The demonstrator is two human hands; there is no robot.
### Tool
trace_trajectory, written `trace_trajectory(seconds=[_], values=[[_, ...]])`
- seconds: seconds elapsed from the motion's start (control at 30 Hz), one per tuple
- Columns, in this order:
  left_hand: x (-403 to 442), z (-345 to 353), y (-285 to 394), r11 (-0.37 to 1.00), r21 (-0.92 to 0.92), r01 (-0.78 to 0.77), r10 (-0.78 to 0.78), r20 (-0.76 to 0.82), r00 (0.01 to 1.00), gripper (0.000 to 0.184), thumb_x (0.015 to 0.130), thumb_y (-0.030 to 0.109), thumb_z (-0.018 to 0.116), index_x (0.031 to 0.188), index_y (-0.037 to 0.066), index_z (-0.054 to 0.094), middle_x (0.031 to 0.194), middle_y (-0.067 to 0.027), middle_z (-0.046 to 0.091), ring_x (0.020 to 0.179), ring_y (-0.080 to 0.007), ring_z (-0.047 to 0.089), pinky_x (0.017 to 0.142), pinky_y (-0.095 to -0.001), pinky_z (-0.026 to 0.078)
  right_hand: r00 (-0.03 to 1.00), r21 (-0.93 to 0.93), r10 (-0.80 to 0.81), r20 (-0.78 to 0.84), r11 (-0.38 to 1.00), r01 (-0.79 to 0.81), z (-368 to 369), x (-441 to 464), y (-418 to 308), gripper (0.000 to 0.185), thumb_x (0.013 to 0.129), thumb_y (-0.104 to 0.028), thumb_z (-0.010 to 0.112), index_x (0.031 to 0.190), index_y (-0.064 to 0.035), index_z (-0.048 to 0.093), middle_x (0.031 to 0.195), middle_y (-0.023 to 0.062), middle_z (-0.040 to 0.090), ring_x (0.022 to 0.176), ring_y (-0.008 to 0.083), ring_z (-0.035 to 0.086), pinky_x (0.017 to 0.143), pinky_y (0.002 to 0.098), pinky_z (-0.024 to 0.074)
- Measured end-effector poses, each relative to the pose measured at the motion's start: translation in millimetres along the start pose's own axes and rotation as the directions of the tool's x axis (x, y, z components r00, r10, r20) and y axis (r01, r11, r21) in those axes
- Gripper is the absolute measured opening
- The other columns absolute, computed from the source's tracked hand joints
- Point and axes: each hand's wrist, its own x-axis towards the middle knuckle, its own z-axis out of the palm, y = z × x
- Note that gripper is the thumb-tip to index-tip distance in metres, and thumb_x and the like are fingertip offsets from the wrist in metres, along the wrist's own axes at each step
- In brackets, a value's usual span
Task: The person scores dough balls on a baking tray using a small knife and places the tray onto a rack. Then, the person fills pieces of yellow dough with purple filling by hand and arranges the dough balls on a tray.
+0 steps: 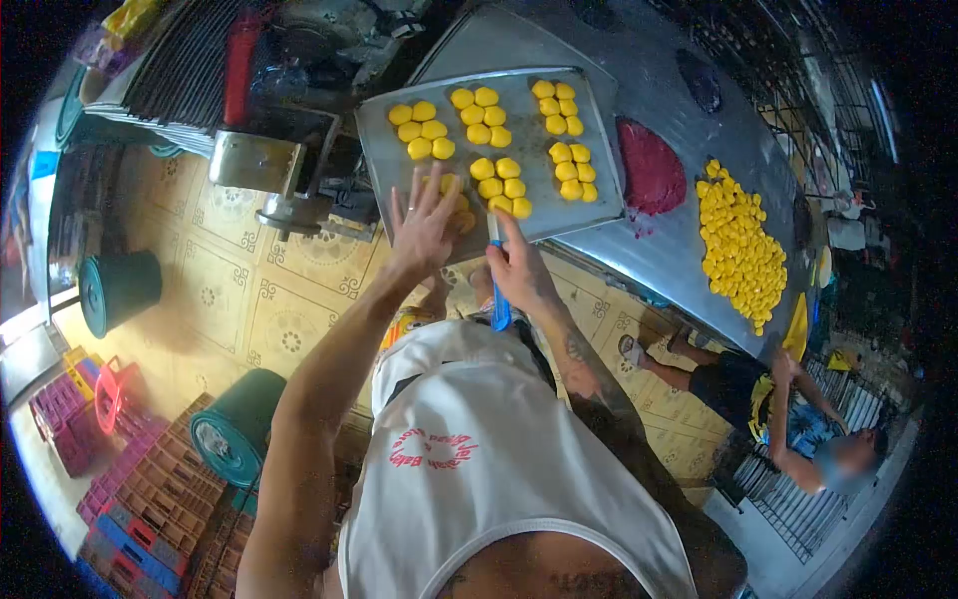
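A metal baking tray (544,222) holds yellow dough balls (499,185) pressed together in several small clusters. My left hand (424,230) lies palm down with fingers spread over the cluster at the tray's near left corner, partly hiding those balls. Whether it presses on them I cannot tell. My right hand (517,270), at the tray's near edge, is closed around a blue-handled tool (501,311) with a narrow pale blade. The blade points at the tray, close to the near middle cluster.
Right of the tray, a metal table (649,255) carries a flattened magenta dough mass (651,168) and a heap of yellow dough pieces (738,250). Another person (748,394) is at its far right end. A metal machine (254,165) stands left; green bins (235,429) and crates (165,499) are on the floor.
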Motion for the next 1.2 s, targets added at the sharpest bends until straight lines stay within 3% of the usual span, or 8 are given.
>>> trace_trajectory(seconds=[0.13,0.43,0.53,0.63,0.7,0.87,0.97,1.2], values=[[-7.9,7.6,-17.1,0.974,-0.227,-0.027,-0.003,-0.130,0.992,0.056,0.073,0.017,0.072,0.128,0.017,0.059,0.144,-0.0029,0.050,0.141,-0.0319,0.034,0.111,-0.0580,0.022,0.993,-0.312,-0.112,0.023,0.943,0.113,8.3,18.3,-12.4,0.055,0.091,-0.015,0.056,0.143,-0.0125,0.040,0.075,0.0210,0.064,0.068,0.0407,0.063,0.063,0.0481,0.0504],[-1.1,21.6,-22.7,0.960,-0.279,0.008,-0.051,-0.148,0.988,0.036,0.074,0.022,0.073,0.109,0.019,0.069,0.124,-0.0001,0.064,0.131,-0.0282,0.047,0.108,-0.0498,0.031,0.969,-0.574,-0.241,0.052,0.787,0.227,34.2,92.3,-11.4,0.054,0.089,-0.018,0.056,0.140,-0.0058,0.044,0.080,0.0229,0.067,0.073,0.0390,0.066,0.065,0.0513,0.0517],[-1.0,21.0,-21.4,0.952,-0.305,0.031,-0.082,-0.153,0.985,0.034,0.074,0.022,0.073,0.107,0.018,0.070,0.122,-0.0004,0.065,0.130,-0.0282,0.048,0.108,-0.0500,0.031,0.981,-0.565,-0.066,0.181,0.809,0.159,23.7,31.3,-10.6,0.053,0.089,-0.018,0.056,0.139,-0.0052,0.046,0.077,0.0224,0.066,0.071,0.0390,0.066,0.064,0.0510,0.0515],[1.0,13.2,-22.3,0.949,-0.315,0.001,-0.054,-0.161,0.986,0.032,0.074,0.021,0.072,0.105,0.016,0.070,0.123,-0.0007,0.064,0.129,-0.0289,0.049,0.106,-0.0480,0.034,0.940,-0.461,-0.330,0.088,0.823,0.333,19.8,-1.5,-10.1,0.052,0.088,-0.017,0.057,0.138,-0.0045,0.048,0.074,0.0234,0.065,0.068,0.0399,0.066,0.063,0.0511,0.0513],[1.5,13.7,-21.7,0.924,-0.383,-0.011,-0.075,-0.207,0.976,0.032,0.074,0.020,0.072,0.105,0.016,0.070,0.122,-0.0007,0.065,0.128,-0.0295,0.049,0.104,-0.0466,0.036,0.982,-0.456,-0.112,0.152,0.873,0.170,17.8,13.6,-27.4,0.051,0.088,-0.017,0.057,0.136,-0.0027,0.049,0.072,0.0232,0.065,0.066,0.0405,0.065,0.062,0.0510,0.0513],[-3.3,21.9,-25.1,0.907,-0.419,-0.043,-0.040,-0.187,0.981,0.031,0.074,0.017,0.073,0.104,0.014,0.071,0.121,-0.0014,0.066,0.125,-0.0320,0.051,0.100,-0.0446,0.041,0.918,-0.494,-0.393,-0.050,0.809,0.319,48.6,75.5,-3.4,0.055,0.087,-0.015,0.057,0.139,-0.0012,0.045,0.071,0.0222,0.065,0.065,0.0396,0.065,0.060,0.0514,0.0512],[1.3,25.5,-25.3,0.933,-0.358,0.051,-0.111,-0.150,0.982,0.030,0.073,0.017,0.074,0.102,0.013,0.071,0.119,-0.0022,0.067,0.126,-0.0327,0.051,0.099,-0.0467,0.042,0.985,-0.509,-0.125,0.115,0.844,0.167,29.6,19.9,-16.6,0.056,0.087,-0.015,0.057,0.140,-0.0023,0.044,0.071,0.0228,0.065,0.065,0.0394,0.065,0.059,0.0518,0.0513],[1.0,11.0,-21.3,0.913,-0.406,-0.045,-0.065,-0.254,0.965,0.023,0.073,0.012,0.073,0.095,0.008,0.071,0.113,-0.0083,0.068,0.116,-0.0367,0.057,0.098,-0.0450,0.046,0.971,-0.481,-0.241,0.014,0.849,0.217,36.6,51.2,-38.3,0.056,0.087,-0.014,0.058,0.141,-0.0042,0.044,0.078,0.0235,0.065,0.069,0.0392,0.066,0.061,0.0503,0.0528]])
